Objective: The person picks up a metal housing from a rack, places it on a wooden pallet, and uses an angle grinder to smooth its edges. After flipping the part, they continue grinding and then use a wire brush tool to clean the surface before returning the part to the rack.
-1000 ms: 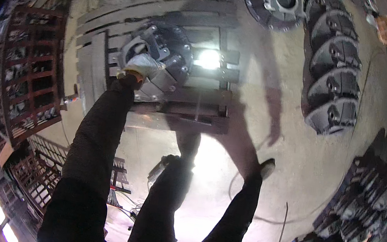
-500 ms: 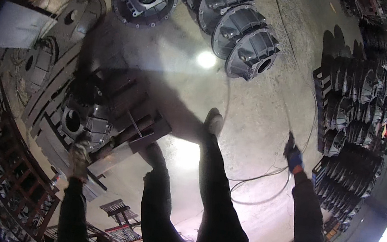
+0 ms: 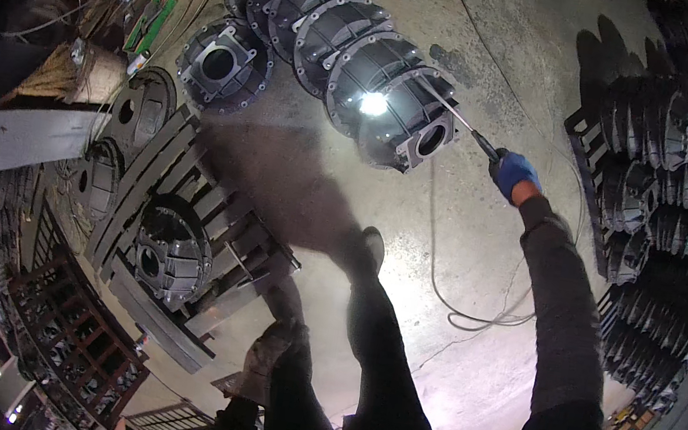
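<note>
Nearest, the left hand [image 3: 260, 360], in a drab glove, is hanging beside the left leg [image 3: 302, 398]; its fingers are blurring into the dark clothing, so whether they are curled or spread I cannot tell. Beyond it, a ribbed housing [image 3: 178, 269] is lying on a slatted platform [image 3: 156, 322], to the left of both legs. Farther out on the right, the right hand [image 3: 515, 174], in a blue glove, is gripping the black handle of a thin metal wand [image 3: 456, 116], fingers wrapping around it. The wand is pointing up and left across the end housing [image 3: 404, 131] of a row on the concrete floor [image 3: 327, 179]; whether its tip is touching the metal I cannot tell. The wand is looking light and stiff, its slim shaft probably liable to bend if levered, so the handle is offering the surest hold. The end housing is looking heavy, rigid and hardly fragile, perhaps slippery if oily; two hands on the flange rim or the edge of its round opening would likely be serving best. Behind it, more dark housings [image 3: 314, 22] are leaning in the row, and a separate housing [image 3: 245, 88] is resting just left of them.
</note>
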`<state>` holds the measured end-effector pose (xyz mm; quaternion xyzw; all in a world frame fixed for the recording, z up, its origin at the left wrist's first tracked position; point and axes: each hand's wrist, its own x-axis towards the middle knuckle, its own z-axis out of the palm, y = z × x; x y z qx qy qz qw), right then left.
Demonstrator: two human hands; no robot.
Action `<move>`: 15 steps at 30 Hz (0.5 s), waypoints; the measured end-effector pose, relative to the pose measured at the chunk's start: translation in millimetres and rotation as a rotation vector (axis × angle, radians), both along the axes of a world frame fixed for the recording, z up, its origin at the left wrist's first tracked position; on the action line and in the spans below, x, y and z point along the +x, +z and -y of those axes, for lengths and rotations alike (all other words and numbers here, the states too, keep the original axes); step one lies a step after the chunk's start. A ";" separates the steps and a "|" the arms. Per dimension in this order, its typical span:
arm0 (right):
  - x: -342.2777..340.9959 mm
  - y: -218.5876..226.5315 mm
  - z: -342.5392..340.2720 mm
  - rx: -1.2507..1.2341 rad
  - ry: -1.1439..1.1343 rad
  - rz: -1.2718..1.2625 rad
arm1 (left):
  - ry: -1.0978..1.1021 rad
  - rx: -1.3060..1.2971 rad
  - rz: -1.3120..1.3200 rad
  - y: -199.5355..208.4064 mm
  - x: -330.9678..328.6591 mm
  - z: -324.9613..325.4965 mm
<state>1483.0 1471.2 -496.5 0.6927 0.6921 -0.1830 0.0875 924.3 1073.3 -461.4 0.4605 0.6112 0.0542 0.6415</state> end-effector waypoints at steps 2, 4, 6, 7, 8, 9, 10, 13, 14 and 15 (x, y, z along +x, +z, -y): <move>13.6 -3.9 -19.5 -0.093 0.014 0.074 | -0.122 0.056 -0.054 25.3 30.8 -24.7; 23.7 -2.9 -23.4 -0.109 0.021 0.010 | -0.203 0.095 -0.101 45.9 51.2 -43.8; 32.4 -0.8 -21.1 -0.112 -0.131 -0.045 | -0.246 0.095 -0.137 59.6 62.3 -54.7; 39.2 0.5 -20.5 -0.139 -0.082 -0.014 | -0.292 0.089 -0.174 61.8 66.5 -59.6; 44.6 -1.6 -24.4 -0.140 -0.012 -0.012 | -0.328 0.081 -0.199 62.7 68.7 -63.2; 52.9 -3.4 -25.1 -0.180 0.051 0.013 | -0.300 0.021 -0.191 61.9 71.0 -66.7; 59.4 -10.5 -31.4 -0.160 -0.023 -0.054 | -0.391 0.063 -0.246 60.0 72.7 -69.6; 91.2 -39.0 -40.1 -0.158 -0.258 -0.020 | -0.478 0.055 -0.297 51.0 80.6 -82.9; 103.2 -50.3 -33.3 -0.193 -0.322 -0.033 | -0.506 0.054 -0.312 48.9 84.5 -88.7; 112.8 -63.6 -21.0 -0.257 -0.333 -0.044 | -0.537 0.051 -0.324 47.3 88.4 -94.3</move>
